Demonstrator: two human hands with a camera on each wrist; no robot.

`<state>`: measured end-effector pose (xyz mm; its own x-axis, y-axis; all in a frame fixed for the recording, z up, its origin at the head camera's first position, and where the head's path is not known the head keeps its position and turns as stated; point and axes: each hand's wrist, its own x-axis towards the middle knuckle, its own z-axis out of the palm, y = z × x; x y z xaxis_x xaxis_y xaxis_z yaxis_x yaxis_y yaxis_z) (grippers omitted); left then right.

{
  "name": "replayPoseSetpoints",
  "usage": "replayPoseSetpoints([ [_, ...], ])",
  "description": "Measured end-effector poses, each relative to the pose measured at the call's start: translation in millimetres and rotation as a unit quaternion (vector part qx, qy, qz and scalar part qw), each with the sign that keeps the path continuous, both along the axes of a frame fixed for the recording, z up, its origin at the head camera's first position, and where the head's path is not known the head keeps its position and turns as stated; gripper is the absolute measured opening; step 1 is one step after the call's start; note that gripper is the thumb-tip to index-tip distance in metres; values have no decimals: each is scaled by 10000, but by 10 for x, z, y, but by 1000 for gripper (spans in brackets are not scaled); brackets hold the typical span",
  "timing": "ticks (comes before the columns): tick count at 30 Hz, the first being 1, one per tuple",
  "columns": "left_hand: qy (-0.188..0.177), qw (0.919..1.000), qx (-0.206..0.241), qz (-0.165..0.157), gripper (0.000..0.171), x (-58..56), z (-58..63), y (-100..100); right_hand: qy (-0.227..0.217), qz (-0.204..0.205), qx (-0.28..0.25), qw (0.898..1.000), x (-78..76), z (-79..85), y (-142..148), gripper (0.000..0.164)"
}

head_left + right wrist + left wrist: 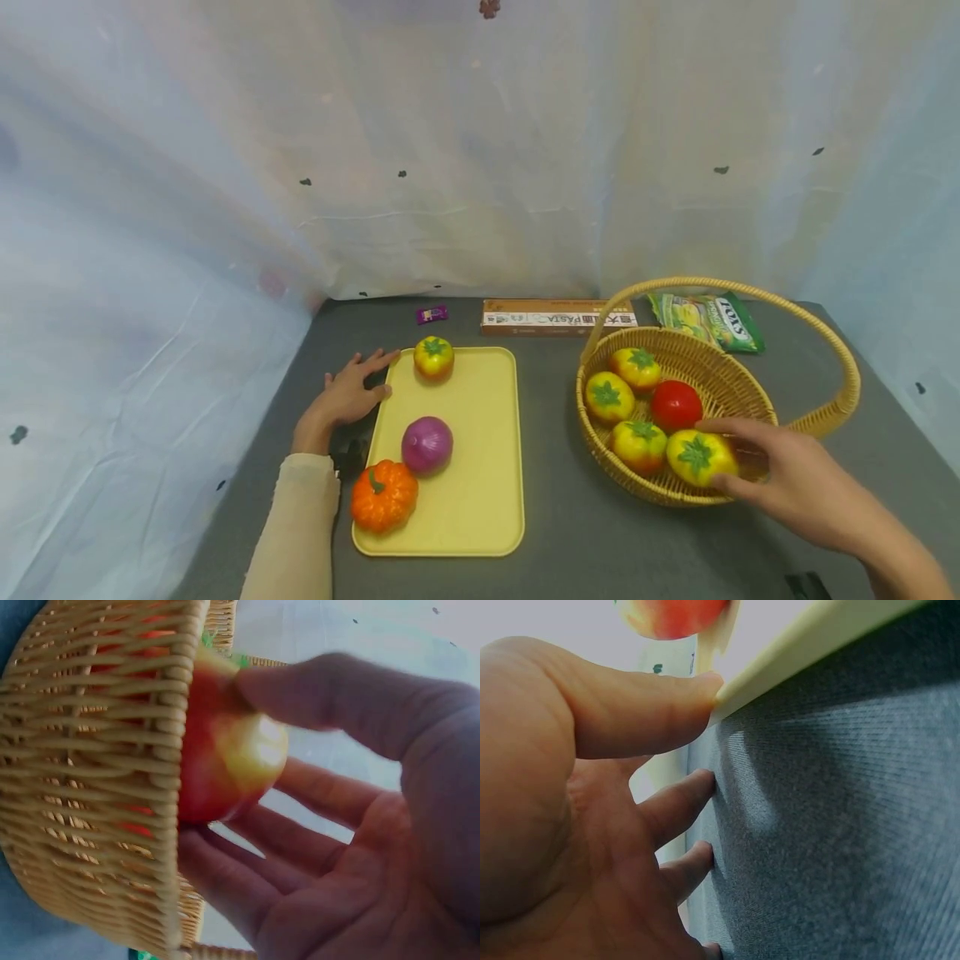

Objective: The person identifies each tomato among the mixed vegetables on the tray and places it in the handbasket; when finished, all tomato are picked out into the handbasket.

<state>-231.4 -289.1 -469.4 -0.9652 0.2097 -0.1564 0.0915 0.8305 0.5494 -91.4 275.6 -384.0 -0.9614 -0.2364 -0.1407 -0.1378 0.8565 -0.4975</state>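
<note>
My right hand reaches over the basket's near right side and grips a yellow-and-red toy persimmon with a green leafy top. In the right wrist view, the thumb lies on one side of that persimmon and the fingers curl round the other, beside the wicker rim. The wicker basket also holds several similar persimmons and a red round fruit. At the left, my left hand rests with spread fingers on the table, its thumb touching the edge of the yellow tray.
On the tray lie a persimmon, a purple onion and an orange pumpkin. Behind are a small purple packet, a long pasta box and a green snack bag. The basket's tall handle arches above it.
</note>
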Motion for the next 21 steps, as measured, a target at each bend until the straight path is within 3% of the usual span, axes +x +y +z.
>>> replayPoseSetpoints([
  [5, 6, 10000, -7, 19, 60, -2, -3, 0, -325, 129, -674, 9971, -43, -23, -37, 57],
  [12, 29, 10000, -27, 17, 61, 2, -16, -6, -323, 301, -1158, 9923, -108, -107, -116, 53],
  [21, 28, 10000, 12, 38, 61, -4, -16, -11, -270, 516, -908, 9942, -151, -185, -174, 59],
])
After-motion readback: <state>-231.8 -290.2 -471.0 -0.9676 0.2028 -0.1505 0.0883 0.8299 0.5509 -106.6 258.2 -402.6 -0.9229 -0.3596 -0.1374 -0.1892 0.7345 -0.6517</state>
